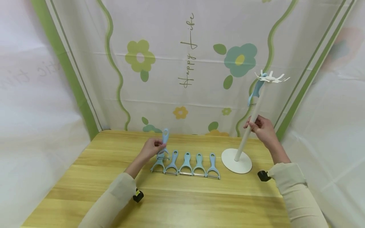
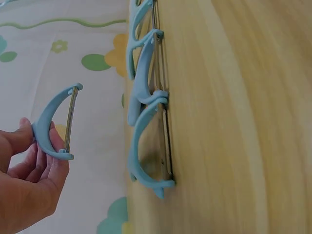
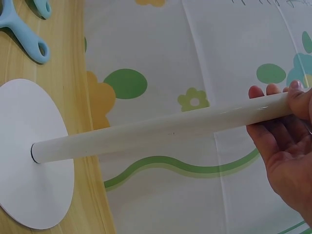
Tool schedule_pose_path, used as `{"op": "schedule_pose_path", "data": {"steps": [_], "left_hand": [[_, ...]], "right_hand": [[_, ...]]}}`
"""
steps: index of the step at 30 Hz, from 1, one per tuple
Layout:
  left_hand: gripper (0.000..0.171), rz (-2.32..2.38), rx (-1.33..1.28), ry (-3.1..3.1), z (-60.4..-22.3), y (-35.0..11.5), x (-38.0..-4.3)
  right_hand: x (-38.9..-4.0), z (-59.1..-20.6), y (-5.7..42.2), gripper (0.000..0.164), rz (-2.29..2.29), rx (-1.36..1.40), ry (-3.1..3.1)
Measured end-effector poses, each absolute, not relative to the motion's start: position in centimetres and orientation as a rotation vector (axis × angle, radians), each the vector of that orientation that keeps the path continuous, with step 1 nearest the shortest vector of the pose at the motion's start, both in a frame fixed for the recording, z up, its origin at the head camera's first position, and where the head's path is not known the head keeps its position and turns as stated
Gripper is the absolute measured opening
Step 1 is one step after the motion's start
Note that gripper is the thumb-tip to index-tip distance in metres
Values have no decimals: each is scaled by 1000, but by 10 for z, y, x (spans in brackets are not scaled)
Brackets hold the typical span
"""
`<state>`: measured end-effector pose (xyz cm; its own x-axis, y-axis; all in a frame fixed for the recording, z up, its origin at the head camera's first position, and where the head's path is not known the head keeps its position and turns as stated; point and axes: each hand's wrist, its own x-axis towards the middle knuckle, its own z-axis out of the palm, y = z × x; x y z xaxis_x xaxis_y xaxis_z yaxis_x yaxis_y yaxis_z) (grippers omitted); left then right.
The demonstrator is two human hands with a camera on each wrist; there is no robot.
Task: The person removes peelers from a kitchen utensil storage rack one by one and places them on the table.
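Observation:
My left hand [image 1: 151,148] pinches a light blue peeler [image 1: 165,136] near its forked head, handle pointing up, above the left end of a row of peelers. In the left wrist view this peeler [image 2: 45,122] is raised off the table, its metal blade facing the row. Several blue and greenish peelers [image 1: 186,163] lie side by side, handles away from me. At the right, my right hand [image 1: 263,129] grips the white pole [image 1: 246,137] of a stand with a round base [image 1: 228,161]. One blue peeler [image 1: 258,88] hangs from the hooked top [image 1: 272,78].
The wooden table [image 1: 182,202] reaches back to a flower-printed curtain [image 1: 171,63], with more white cloth [image 1: 34,110] along the left side. A black wrist device [image 1: 138,195] sits at the left cuff, another black device [image 1: 264,176] at the right.

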<state>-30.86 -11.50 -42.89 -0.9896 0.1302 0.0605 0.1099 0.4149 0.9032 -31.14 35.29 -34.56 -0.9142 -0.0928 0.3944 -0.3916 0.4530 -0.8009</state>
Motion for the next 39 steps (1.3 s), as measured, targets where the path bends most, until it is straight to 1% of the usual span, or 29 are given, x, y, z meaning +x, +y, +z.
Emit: {"op": "schedule_pose_path", "data": {"steps": [12,20,26,33,39], "left_hand": [[17,1621,146,2668,-447,-147,-303],[19,1569,114,2702,-456,-163,-299],[21,1545,80,2716,-459,-173,-297],[23,1509,61,2709,-465,-185,-298],[25,1471,23,2713,-468,-188,-298]], "right_hand": [[-311,-346,352,18,1432,403,-2416],[-312,-347,352,25,1435,413,-2417],[-312,-347,352,27,1436,419,-2409],[-312,-347,353,22,1432,433,-2399],[-312,-347,352,20,1453,435,-2392]]}}
